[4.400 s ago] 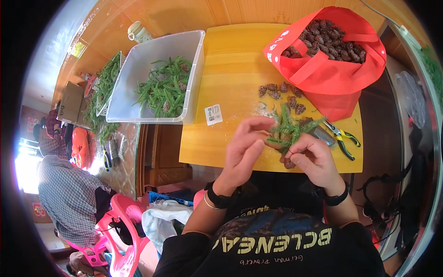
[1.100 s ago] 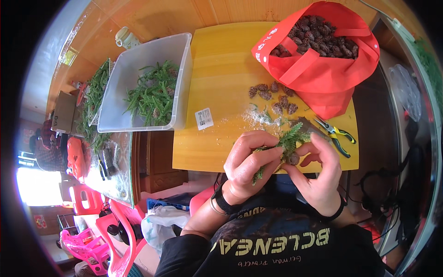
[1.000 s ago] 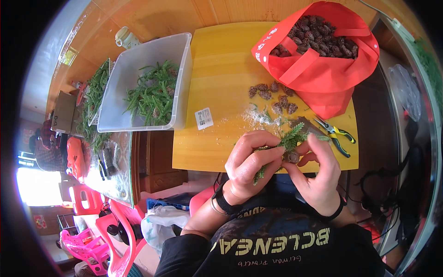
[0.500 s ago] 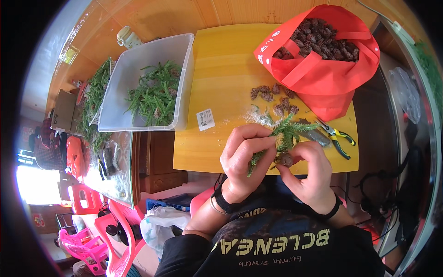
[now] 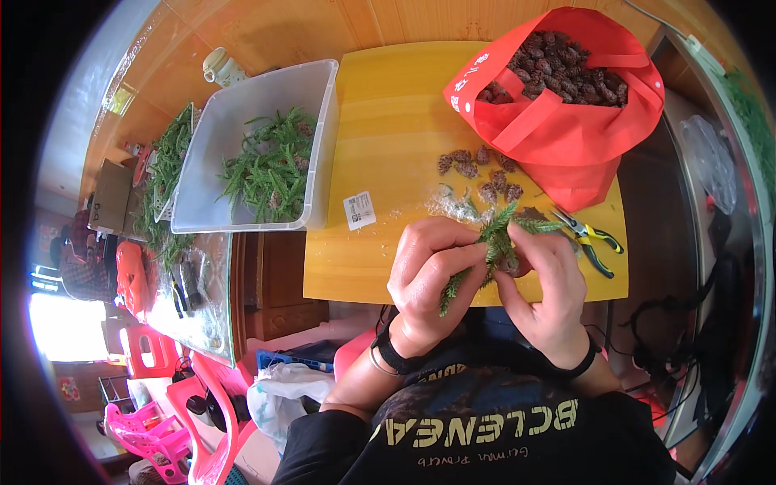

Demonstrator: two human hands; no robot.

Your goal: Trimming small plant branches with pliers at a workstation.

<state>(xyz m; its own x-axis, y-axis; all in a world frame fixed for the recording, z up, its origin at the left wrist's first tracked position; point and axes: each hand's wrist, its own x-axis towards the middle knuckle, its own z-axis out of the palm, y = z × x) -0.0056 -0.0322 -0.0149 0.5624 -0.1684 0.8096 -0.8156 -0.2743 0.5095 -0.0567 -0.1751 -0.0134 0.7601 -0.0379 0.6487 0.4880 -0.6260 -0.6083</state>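
Observation:
My left hand (image 5: 427,279) and my right hand (image 5: 546,291) meet over the near edge of the yellow table (image 5: 388,121). Together they hold a bunch of green fir-like sprigs (image 5: 495,241). A small brown pine cone (image 5: 508,262) sits at the base of the bunch, pinched by my right fingers. One sprig end hangs down under my left fingers. Several loose pine cones (image 5: 478,167) lie on the table just beyond my hands.
A red bag (image 5: 566,105) full of pine cones stands at the back right. Yellow-handled pliers (image 5: 588,241) lie right of my hands. A clear plastic tub (image 5: 255,145) with green sprigs sits at the left, more sprigs beyond it. A small label (image 5: 358,210) lies mid-table.
My right hand has closed in on the bunch, covering most of the pine cone. The sprigs sit tighter between both hands than half a second ago.

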